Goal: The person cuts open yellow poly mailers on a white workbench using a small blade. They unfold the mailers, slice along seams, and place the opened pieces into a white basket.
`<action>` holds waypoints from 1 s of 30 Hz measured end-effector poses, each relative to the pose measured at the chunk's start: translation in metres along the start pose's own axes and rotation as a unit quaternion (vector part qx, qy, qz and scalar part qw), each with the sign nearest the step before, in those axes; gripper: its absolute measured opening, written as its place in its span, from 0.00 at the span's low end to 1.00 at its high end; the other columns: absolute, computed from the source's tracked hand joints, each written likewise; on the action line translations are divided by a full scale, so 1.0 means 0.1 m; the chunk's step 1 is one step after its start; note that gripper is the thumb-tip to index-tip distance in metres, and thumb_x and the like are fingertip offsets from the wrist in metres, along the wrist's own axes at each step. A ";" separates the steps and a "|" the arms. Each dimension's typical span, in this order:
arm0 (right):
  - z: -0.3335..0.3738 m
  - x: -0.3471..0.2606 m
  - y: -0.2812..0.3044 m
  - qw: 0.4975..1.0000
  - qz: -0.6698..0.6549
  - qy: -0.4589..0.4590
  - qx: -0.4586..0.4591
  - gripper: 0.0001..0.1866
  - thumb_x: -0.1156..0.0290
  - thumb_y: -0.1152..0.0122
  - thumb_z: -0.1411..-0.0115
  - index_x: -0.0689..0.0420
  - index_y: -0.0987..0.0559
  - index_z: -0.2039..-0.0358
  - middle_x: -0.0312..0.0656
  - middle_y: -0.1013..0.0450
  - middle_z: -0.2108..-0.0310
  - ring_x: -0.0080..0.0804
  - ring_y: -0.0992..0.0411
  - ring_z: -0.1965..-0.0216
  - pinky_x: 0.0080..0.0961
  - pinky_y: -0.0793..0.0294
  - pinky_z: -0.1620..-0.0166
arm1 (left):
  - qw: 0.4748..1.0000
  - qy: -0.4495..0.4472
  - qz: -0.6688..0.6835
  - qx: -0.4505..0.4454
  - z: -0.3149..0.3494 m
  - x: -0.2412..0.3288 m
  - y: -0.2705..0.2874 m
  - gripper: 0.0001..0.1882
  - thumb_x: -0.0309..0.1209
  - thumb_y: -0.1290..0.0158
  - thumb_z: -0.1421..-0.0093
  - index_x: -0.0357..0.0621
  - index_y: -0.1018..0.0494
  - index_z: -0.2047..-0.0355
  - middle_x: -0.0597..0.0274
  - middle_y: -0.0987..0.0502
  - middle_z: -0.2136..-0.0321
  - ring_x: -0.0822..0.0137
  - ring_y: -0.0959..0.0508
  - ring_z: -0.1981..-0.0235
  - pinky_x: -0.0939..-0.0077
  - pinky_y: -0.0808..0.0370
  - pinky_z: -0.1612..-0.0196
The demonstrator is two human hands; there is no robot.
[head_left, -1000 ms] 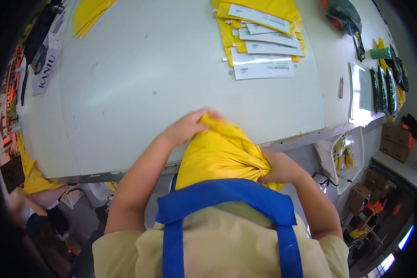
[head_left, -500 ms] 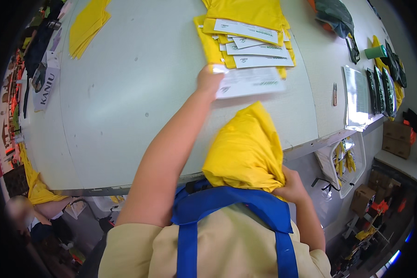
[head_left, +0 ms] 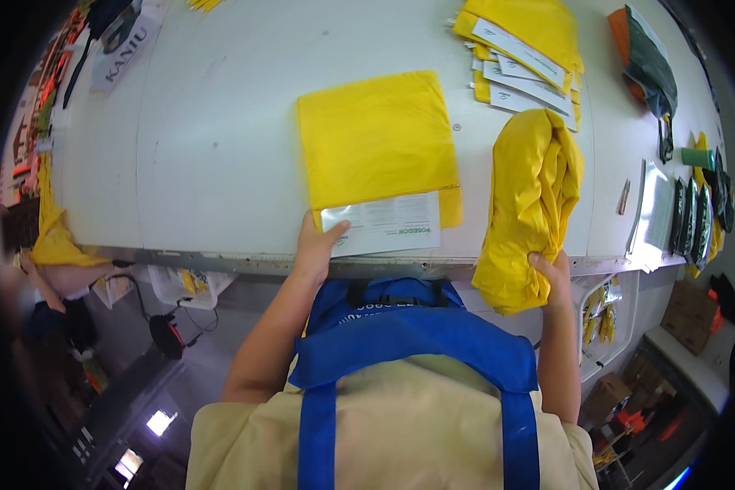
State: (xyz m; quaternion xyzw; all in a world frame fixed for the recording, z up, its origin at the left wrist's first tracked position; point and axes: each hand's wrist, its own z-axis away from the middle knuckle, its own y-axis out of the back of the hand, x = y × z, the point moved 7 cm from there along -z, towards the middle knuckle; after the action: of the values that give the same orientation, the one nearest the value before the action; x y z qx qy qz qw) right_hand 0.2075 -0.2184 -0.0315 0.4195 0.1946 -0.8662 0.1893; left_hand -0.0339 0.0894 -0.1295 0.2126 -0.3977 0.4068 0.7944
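On the table in front of me lies a flat yellow fabric pouch (head_left: pixel 376 139), a white printed card (head_left: pixel 392 224) along its near edge. The card's left corner is pinched by my left hand (head_left: pixel 314 245), thumb on top and fingers hidden beneath. To the right, my right hand (head_left: pixel 553 276) grips a bulky folded bundle of yellow fabric (head_left: pixel 535 188) near its lower end. That bundle is tilted upright over the table's front edge. Behind it rests a pile of similar yellow pouches (head_left: pixel 539 28) with white cards showing.
At the right are a small cutter (head_left: pixel 624 198), clear plastic sheets (head_left: pixel 647 216), dark packets (head_left: pixel 691 220), a green roll (head_left: pixel 697 158) and a dark-and-orange bag (head_left: pixel 647 61). Below the table's edge hang white baskets (head_left: pixel 192 286). Another person's arm (head_left: pixel 45 282) shows at far left.
My left hand has pulled one pouch with its card off the pile, toward me and to the left. My right hand has raised the yellow bundle away from my body onto the table's edge.
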 end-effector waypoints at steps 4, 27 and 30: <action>-0.12 0.04 -0.21 0.999 -0.014 -0.006 -0.044 0.30 0.71 0.41 0.48 0.69 0.36 0.46 0.47 0.31 0.51 0.36 0.29 0.53 0.30 0.30 0.50 | 0.995 -0.039 -0.077 0.052 0.05 -0.10 0.10 0.31 0.24 0.39 0.50 0.35 0.42 0.48 0.53 0.27 0.59 0.64 0.25 0.59 0.75 0.28 0.56; -0.80 0.76 -0.83 0.984 -0.107 -0.016 -0.139 0.35 0.67 0.40 0.49 0.66 0.39 0.42 0.47 0.32 0.48 0.38 0.31 0.50 0.32 0.32 0.47 | 0.705 -0.371 -0.592 -0.122 0.58 0.08 -0.91 0.36 0.47 0.45 0.46 0.45 0.40 0.40 0.56 0.43 0.37 0.55 0.46 0.35 0.50 0.52 0.36; -0.79 0.75 -0.82 0.984 -0.116 -0.013 -0.136 0.35 0.67 0.40 0.50 0.66 0.39 0.42 0.47 0.32 0.48 0.38 0.31 0.50 0.32 0.32 0.47 | 0.707 -0.345 -0.603 -0.132 0.62 0.07 -0.92 0.36 0.47 0.46 0.46 0.43 0.39 0.41 0.55 0.42 0.38 0.55 0.45 0.36 0.50 0.50 0.37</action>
State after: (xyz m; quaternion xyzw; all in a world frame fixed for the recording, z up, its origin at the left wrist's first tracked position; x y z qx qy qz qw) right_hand 0.1758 -0.1215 -0.1225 0.3531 0.3560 -0.8530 0.1450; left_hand 0.0157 -0.0012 -0.0883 0.4254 -0.4812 -0.3177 0.6975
